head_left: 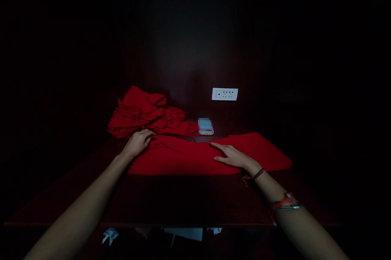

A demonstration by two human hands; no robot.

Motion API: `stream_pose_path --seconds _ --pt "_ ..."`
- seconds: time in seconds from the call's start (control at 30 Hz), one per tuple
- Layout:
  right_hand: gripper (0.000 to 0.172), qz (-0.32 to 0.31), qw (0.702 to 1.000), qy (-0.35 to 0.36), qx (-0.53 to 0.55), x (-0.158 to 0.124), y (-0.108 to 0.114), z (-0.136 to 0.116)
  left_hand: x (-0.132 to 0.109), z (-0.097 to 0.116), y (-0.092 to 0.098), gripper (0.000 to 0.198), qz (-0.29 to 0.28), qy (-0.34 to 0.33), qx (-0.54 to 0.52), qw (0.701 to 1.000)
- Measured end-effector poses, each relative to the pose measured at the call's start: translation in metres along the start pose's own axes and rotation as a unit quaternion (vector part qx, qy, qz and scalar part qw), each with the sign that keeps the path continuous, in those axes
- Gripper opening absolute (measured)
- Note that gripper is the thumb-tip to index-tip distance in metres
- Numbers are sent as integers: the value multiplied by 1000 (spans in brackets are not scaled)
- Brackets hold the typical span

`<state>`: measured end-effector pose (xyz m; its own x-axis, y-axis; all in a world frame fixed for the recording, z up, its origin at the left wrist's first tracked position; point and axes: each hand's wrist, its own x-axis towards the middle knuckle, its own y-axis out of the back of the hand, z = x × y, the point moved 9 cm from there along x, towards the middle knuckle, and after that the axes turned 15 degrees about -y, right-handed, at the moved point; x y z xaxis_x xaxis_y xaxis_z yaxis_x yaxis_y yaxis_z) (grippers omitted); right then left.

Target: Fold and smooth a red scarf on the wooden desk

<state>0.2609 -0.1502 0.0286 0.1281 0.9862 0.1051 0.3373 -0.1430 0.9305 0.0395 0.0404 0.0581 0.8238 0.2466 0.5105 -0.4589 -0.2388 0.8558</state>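
Dark wood closed in the room around a dim table [183, 199]. At back left lay a heap of red cloth [143, 113]. Just before it, the left hand [139, 143] rested on the left end of the flat red cloth [189, 160], fingers curled; whether it pinched the fabric could not be told. A phone [205, 126] lay behind, under a wall socket [225, 94]. The right hand [232, 157] lay flat on the cloth, fingers straight, holding nothing.

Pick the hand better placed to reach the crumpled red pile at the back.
Left, probably. The left hand rests at the left end of the flat red cloth, right beside the pile. The right hand lies flat mid-cloth, farther off, nearer the phone.
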Motion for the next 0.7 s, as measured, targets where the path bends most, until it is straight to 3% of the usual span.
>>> stream_pose_path --seconds 0.13,0.23,0.33,0.4,0.43,0.57,0.6,0.63,0.7 --pt "55 3 1000 -5 5 0 2 1 -15 -11 54 26 154 83 12 984" --pt "56 2 1000 -8 8 2 3 2 -17 0 78 26 198 79 -14 977" --pt "57 3 1000 0 3 3 1 4 -21 4 89 23 220 74 -112 966" --pt "57 4 1000 4 -3 3 1 5 -23 3 88 24 191 80 -208 956" --pt "56 4 1000 4 -6 3 0 5 -24 4 82 27 149 86 -257 951" --pt "51 2 1000 1 -18 3 0 5 -34 22 30 38 -144 97 -376 910" --pt "49 2 1000 0 -23 3 0 4 -35 23 20 40 -179 100 -364 909" --pt "48 3 1000 0 -29 3 0 3 -32 19 15 42 -176 106 -330 922" --pt "46 11 999 5 -44 3 1 0 -22 2 15 43 -94 128 -215 964"
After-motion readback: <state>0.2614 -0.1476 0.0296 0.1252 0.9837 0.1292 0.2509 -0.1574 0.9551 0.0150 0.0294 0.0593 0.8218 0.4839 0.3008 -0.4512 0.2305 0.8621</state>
